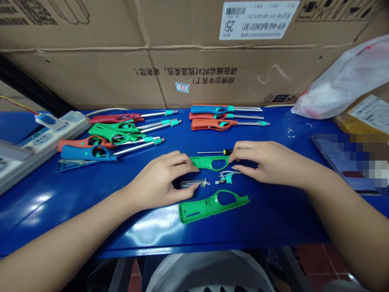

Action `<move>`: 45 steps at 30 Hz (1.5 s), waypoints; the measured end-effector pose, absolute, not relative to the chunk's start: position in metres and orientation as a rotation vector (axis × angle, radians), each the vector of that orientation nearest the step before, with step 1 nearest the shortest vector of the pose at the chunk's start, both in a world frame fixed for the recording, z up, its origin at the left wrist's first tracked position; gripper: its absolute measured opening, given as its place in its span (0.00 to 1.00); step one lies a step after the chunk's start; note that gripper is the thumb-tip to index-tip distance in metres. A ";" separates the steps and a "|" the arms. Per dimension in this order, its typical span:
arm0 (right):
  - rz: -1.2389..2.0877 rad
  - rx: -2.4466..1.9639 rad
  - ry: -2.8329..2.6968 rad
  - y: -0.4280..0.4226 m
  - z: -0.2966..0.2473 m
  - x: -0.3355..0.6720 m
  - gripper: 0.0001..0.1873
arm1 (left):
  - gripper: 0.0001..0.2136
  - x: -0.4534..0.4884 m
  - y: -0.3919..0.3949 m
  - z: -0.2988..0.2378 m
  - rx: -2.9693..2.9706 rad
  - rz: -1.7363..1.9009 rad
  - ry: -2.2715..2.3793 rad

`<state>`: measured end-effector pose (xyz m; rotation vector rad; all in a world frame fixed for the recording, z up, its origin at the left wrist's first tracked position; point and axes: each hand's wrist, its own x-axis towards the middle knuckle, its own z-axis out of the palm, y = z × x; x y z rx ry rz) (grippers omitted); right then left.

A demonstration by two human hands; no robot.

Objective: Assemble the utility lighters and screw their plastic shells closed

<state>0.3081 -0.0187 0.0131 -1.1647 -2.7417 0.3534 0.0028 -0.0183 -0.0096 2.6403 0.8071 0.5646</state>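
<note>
My left hand (167, 178) has its thumb apart from its curled fingers. Those fingertips touch the left end of a green lighter shell half (204, 162), and the thumb rests at a clear fuel tank (188, 184). At the shell's right end, my right hand (264, 162) has its fingertips and thumb close around the tip, which they partly hide. Just below lies a teal trigger piece (227, 177) with white wires, its right part near my right thumb. Closer to me, the other green shell half (212, 205) lies with its hollow side up.
Behind the shell lies a screwdriver (212, 153). Assembled lighters lie in a left group (115, 127) and a right group (212, 117). Small screws (291, 133) and a tablet-like device (340, 162) are at right. A power strip (42, 140) stands left; a cardboard box (106, 77) walls the back.
</note>
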 end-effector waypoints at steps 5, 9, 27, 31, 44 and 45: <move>0.266 -1.340 -2.710 -0.013 0.015 0.312 0.15 | 0.16 0.001 -0.015 -0.008 2.703 0.535 0.873; 0.293 -1.360 -2.591 -0.014 0.031 0.320 0.21 | 0.15 0.001 -0.017 -0.006 2.728 0.545 0.823; 0.653 -1.180 -2.634 -0.021 0.020 0.301 0.01 | 0.16 0.006 -0.028 -0.001 2.775 0.667 0.583; 0.679 -1.163 -2.707 -0.023 0.019 0.298 0.01 | 0.17 0.006 -0.031 -0.004 2.864 0.557 0.512; 0.684 -1.140 -2.683 -0.027 0.018 0.293 0.05 | 0.09 0.004 -0.026 -0.005 2.903 0.470 0.596; 0.680 -1.147 -2.709 -0.027 0.016 0.293 0.06 | 0.09 0.004 -0.025 -0.005 2.904 0.465 0.597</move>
